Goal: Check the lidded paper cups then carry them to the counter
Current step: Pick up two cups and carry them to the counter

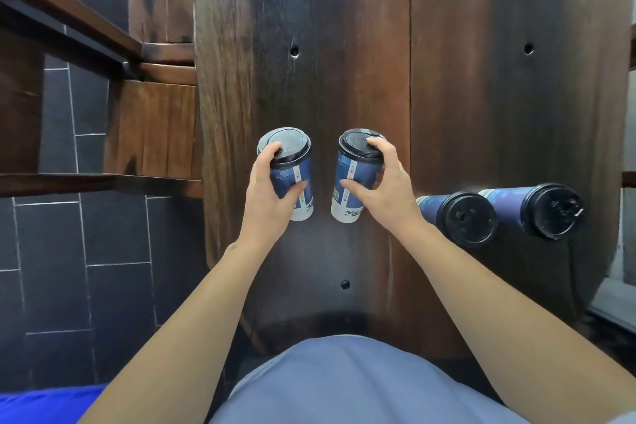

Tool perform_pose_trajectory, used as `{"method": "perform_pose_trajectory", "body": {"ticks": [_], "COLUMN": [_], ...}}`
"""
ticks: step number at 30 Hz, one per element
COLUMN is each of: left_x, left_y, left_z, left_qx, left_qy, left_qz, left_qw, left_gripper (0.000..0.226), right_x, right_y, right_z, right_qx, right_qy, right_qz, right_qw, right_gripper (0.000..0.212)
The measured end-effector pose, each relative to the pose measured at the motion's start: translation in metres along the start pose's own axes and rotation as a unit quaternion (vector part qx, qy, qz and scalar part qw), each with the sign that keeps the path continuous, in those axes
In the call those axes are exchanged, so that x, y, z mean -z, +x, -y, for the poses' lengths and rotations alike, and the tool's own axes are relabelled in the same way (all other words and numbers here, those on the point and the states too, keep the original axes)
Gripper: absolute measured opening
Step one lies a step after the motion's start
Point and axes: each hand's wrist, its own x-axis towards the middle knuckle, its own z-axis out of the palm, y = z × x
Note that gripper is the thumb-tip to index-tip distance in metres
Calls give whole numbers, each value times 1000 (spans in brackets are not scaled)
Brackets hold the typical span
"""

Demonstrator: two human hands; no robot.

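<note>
glossy dark wood table (344,45), seemingly paper cups (299,182)

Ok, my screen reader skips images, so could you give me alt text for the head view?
Each hand, left hand and right hand, grips a blue lidded paper cup over a dark wooden table. Two more lidded cups stand at right.

Four tall paper cups, blue with white band and print (298,179), black plastic lids (467,218). Dark brown wood-grain bench (344,45), reddish streaks. Dark grey floor tiles (113,286), pale grout. Light blue-grey garment (344,385).
</note>
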Motion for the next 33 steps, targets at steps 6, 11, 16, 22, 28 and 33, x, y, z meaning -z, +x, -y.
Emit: {"method": "perform_pose_trajectory", "body": {"ticks": [6, 11, 16, 22, 28, 33], "left_x": [16, 38, 52, 50, 48, 55], "left_y": [-6, -32, -73, -133, -187, -222], "left_z": [-11, -30, -54, -66, -65, -58], "left_qx": [2, 14, 16, -9, -28, -23], "left_qy": [-54, -94, -152, -198, -213, -239], "left_qz": [60, 96, 103, 78, 34, -21], "left_qw": [997, 991, 983, 977, 976, 971], "left_gripper": [88, 92, 73, 65, 63, 62], "right_x": [10, 32, 56, 72, 75, 69], "right_y": [-9, -31, -61, -108, -146, -166], "right_z": [25, 45, 63, 73, 76, 84], "right_qx": [11, 29, 51, 83, 104, 133], "right_qy": [62, 103, 146, 157, 145, 130], "right_qz": [68, 115, 145, 158, 177, 193], "right_qw": [996, 988, 977, 971, 968, 963], "right_gripper": [84, 78, 71, 69, 67, 70]}}
